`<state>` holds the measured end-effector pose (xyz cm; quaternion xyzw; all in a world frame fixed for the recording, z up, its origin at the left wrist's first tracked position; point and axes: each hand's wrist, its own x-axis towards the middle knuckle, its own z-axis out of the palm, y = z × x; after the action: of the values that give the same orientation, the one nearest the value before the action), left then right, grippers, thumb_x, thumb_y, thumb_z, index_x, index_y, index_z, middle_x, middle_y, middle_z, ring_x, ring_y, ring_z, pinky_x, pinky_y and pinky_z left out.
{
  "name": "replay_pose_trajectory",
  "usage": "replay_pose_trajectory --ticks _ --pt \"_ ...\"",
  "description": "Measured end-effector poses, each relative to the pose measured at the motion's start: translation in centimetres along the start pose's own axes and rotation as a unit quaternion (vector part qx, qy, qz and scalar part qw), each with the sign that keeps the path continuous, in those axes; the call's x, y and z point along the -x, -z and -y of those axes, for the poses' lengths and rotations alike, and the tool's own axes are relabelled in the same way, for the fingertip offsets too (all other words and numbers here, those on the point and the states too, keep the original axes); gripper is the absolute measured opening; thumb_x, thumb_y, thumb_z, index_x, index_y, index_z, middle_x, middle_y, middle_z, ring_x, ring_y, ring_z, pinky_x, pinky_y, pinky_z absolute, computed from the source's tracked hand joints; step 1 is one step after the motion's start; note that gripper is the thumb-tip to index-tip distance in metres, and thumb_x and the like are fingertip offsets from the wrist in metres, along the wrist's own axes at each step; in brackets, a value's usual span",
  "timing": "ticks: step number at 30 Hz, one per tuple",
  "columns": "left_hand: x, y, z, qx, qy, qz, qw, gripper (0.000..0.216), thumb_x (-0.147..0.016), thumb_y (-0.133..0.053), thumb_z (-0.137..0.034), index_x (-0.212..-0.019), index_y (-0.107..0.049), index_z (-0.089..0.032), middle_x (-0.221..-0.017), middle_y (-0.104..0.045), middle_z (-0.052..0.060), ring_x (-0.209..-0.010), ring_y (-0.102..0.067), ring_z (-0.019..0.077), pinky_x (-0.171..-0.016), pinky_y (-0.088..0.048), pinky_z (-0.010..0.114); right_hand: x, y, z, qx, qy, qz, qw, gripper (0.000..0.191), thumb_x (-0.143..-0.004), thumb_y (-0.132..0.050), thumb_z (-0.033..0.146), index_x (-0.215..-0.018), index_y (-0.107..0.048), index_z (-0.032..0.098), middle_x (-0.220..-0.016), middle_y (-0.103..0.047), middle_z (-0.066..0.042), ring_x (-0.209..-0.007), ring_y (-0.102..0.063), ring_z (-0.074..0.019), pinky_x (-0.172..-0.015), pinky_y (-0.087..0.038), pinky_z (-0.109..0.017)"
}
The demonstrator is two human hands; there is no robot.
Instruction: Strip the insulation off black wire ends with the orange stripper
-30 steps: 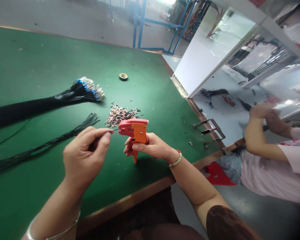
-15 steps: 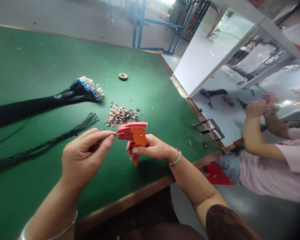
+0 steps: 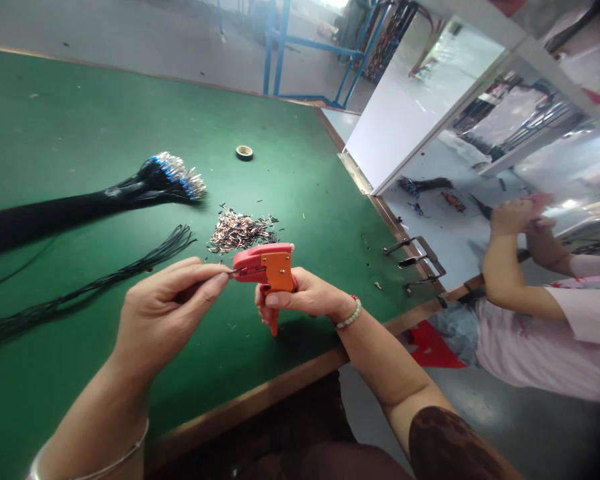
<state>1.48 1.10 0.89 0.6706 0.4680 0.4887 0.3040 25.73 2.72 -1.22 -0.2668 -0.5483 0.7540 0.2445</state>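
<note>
Nearest, at the counter's [image 3: 260,400] front edge, the right hand [image 3: 305,297] wraps closed around the grip of a red-and-orange hand crimper [image 3: 273,267], a beaded bracelet [image 3: 351,315] on its wrist. Just left of the tool, the left hand [image 3: 167,313] pinches a thin black wire [image 3: 223,272] between thumb and fingers, the wire's tip touching the crimper's red nose. Beside that hand lies a loose bunch of black wires [image 3: 95,287]. Beyond the crimper sits a scattered pile of copper-coloured terminals [image 3: 240,231], and farther left lies a thick black wire bundle [image 3: 55,213] with blue-and-silver ends. A small tape roll [image 3: 244,153] lies farther on. Past the counter's right edge, a co-worker's hands [image 3: 515,217] work together, raised.
</note>
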Motion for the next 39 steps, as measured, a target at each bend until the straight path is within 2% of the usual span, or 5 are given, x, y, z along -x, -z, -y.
replay_pose_trajectory --ticks 17,22,25,33,39 --pt "-0.2 0.3 -0.6 0.009 -0.019 0.022 1.0 0.01 -0.091 -0.072 -0.025 -0.084 -0.079 -0.025 -0.077 -0.068 -0.002 -0.063 -0.056 0.0095 -0.057 -0.044 0.024 -0.4 -1.5 -0.3 0.006 -0.036 -0.088 0.995 0.044 -0.08 -0.088 0.048 -0.09 -0.06 0.017 -0.064 -0.065 0.004 -0.052 -0.064 -0.012 -0.05 -0.058 -0.026" --pt "-0.2 0.0 -0.2 -0.097 -0.033 -0.109 0.989 0.024 -0.096 -0.069 -0.037 -0.116 -0.076 -0.026 -0.113 -0.07 0.007 -0.101 -0.067 0.0202 -0.093 -0.054 0.039 -0.7 -1.8 -0.4 -0.05 -0.026 -0.102 0.993 0.047 -0.077 -0.091 0.047 -0.091 -0.056 0.019 -0.063 -0.066 0.004 -0.057 -0.068 -0.015 -0.054 -0.061 -0.029" --pt "0.0 -0.2 0.5 -0.145 -0.078 -0.162 0.973 0.032 -0.098 -0.066 -0.036 -0.126 -0.073 -0.023 -0.12 -0.069 0.012 -0.114 -0.064 0.0266 -0.103 -0.052 0.047 -0.8 -1.6 -0.6 -0.089 0.005 -0.109 0.99 0.045 -0.079 -0.09 0.045 -0.09 -0.054 0.019 -0.062 -0.062 0.007 -0.056 -0.064 -0.0127 -0.059 -0.062 -0.031" --pt "0.0 -0.8 1.6 -0.231 -0.168 -0.1 0.953 0.04 -0.096 -0.068 -0.035 -0.135 -0.065 -0.025 -0.126 -0.07 0.014 -0.122 -0.063 0.0333 -0.107 -0.045 0.054 -1.5 -2.1 -1.5 -0.088 0.001 -0.176 0.98 0.049 -0.074 -0.092 0.045 -0.076 -0.05 0.021 -0.05 -0.049 0.011 -0.044 -0.049 -0.0089 -0.045 -0.048 -0.024" --pt "0.1 -1.6 1.7 -0.206 -0.153 -0.073 0.964 0.029 -0.098 -0.066 -0.035 -0.126 -0.065 -0.028 -0.096 -0.076 0.004 -0.093 -0.07 0.0243 -0.1 -0.046 0.045 -1.7 -3.0 -1.2 -0.063 -0.017 -0.224 0.972 0.051 -0.07 -0.094 0.047 -0.07 -0.05 0.02 -0.045 -0.05 0.01 -0.038 -0.046 -0.0078 -0.038 -0.043 -0.022"
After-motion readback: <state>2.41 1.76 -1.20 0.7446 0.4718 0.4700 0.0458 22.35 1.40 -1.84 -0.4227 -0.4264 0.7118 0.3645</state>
